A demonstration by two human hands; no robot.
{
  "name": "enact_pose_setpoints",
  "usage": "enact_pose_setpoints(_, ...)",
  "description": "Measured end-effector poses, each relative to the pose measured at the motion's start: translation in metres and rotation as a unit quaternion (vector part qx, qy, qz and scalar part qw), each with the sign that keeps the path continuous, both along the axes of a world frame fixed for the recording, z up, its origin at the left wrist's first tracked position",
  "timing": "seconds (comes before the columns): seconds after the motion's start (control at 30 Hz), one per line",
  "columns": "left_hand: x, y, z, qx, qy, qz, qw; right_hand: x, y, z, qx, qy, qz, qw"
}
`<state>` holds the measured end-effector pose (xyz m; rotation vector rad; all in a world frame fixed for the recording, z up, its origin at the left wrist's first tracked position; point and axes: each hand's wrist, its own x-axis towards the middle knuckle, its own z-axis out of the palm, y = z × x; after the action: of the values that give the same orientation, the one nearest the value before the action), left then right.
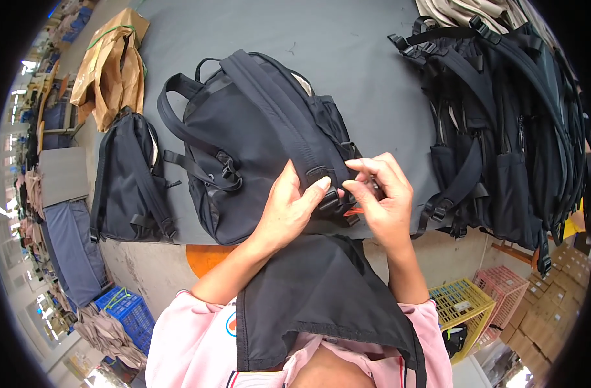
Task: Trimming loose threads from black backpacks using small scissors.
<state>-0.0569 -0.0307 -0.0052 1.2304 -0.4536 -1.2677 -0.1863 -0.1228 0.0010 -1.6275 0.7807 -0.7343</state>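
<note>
A black backpack [243, 142] lies on the grey table in front of me, its back panel and shoulder straps facing up. My left hand [290, 204] grips the lower end of the right-hand shoulder strap [276, 116], thumb on top beside a black buckle [329, 199]. Close by, my right hand [384, 194] is closed in a pinch at the backpack's lower right edge. Something dark shows in its curled fingers, and a small orange piece [355, 211] shows below its thumb; I cannot make out what they are. The other strap [192, 165] lies looped on the left.
A smaller black backpack [130, 181] and a brown paper bag [114, 71] sit along the table's left side. Several black backpacks [502, 129] are piled at the right. Beyond the near edge stand a blue crate [124, 317], a yellow crate [460, 304] and cardboard boxes [547, 317].
</note>
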Motion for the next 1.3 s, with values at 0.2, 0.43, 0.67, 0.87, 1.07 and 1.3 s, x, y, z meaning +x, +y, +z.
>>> enact_pose_setpoints(0.2,-0.002,0.000,-0.002,-0.035,-0.007,0.008,0.999,0.001,0.004,-0.008,-0.125,0.038,-0.028,0.991)
enact_pose_setpoints(0.43,0.005,0.004,0.003,-0.046,0.131,-0.015,0.990,-0.022,0.000,-0.015,-0.145,0.052,-0.005,0.988)
enact_pose_setpoints(0.67,0.009,0.005,0.005,-0.050,0.127,-0.025,0.990,-0.019,-0.016,-0.007,-0.237,0.043,0.059,0.969)
enact_pose_setpoints(0.87,0.010,0.007,0.004,-0.052,0.124,-0.051,0.990,-0.012,-0.016,-0.006,-0.293,0.051,0.073,0.952)
enact_pose_setpoints(1.07,0.009,0.008,0.001,-0.059,0.129,-0.058,0.988,-0.011,-0.011,-0.004,-0.252,0.036,0.069,0.965)
enact_pose_setpoints(1.3,0.005,0.007,0.004,-0.056,0.136,-0.044,0.988,-0.009,-0.007,-0.015,-0.356,0.035,0.044,0.933)
